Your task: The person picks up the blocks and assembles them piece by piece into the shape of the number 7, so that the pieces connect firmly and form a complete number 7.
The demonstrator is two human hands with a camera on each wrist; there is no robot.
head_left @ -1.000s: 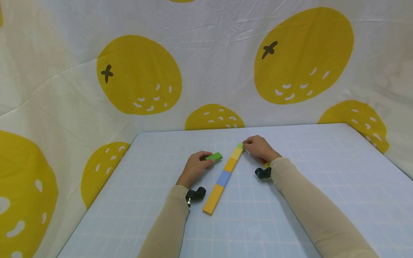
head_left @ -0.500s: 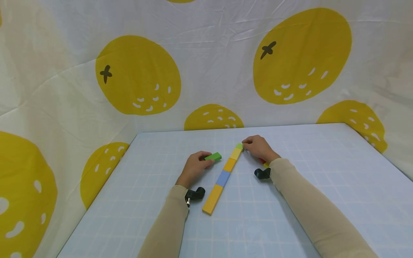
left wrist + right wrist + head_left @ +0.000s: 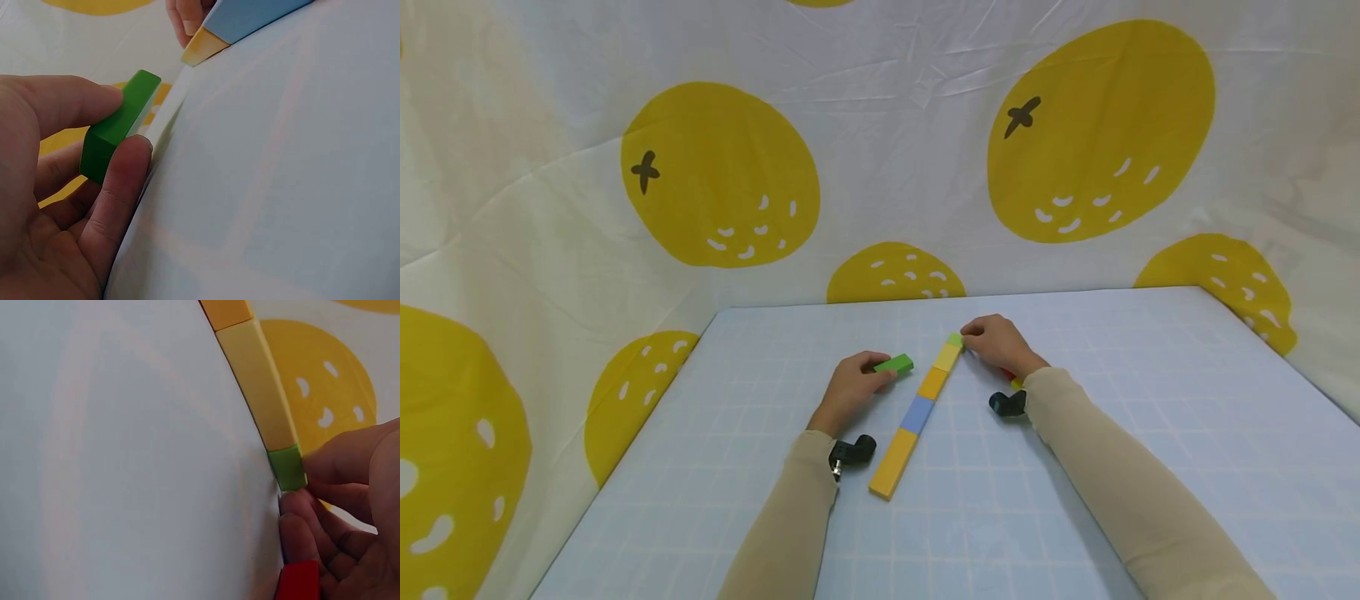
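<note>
Hardly anything has shifted over the past half second: both hands and every block keep their places on the table (image 3: 715,500), and only the head view has drifted a touch. Nearest the person, a long orange block (image 3: 892,465) starts a slanting row; a blue block (image 3: 917,414) butts against it, then a shorter orange block (image 3: 932,383). Their edges line up, I'd guess so the row runs straight.

Off to the right, a red block (image 3: 1006,374) and a bit of a yellow block (image 3: 1017,384) peek from under the right forearm, too covered for me to tell whether they touch.

Left of the row, the left hand (image 3: 69,181) pinches a green block (image 3: 119,128) between thumb and fingers, apart from the line; gripping one end leaves the other sticking out free, perhaps for easy placing.

Farther along comes a pale yellow block (image 3: 947,357), then a small light green block (image 3: 956,340) at the tip. There the right hand (image 3: 1000,343) curls in, its fingertips seeming to pinch that last piece, likely to steady it against its neighbour. Behind hangs a fruit-printed cloth (image 3: 887,167).
</note>
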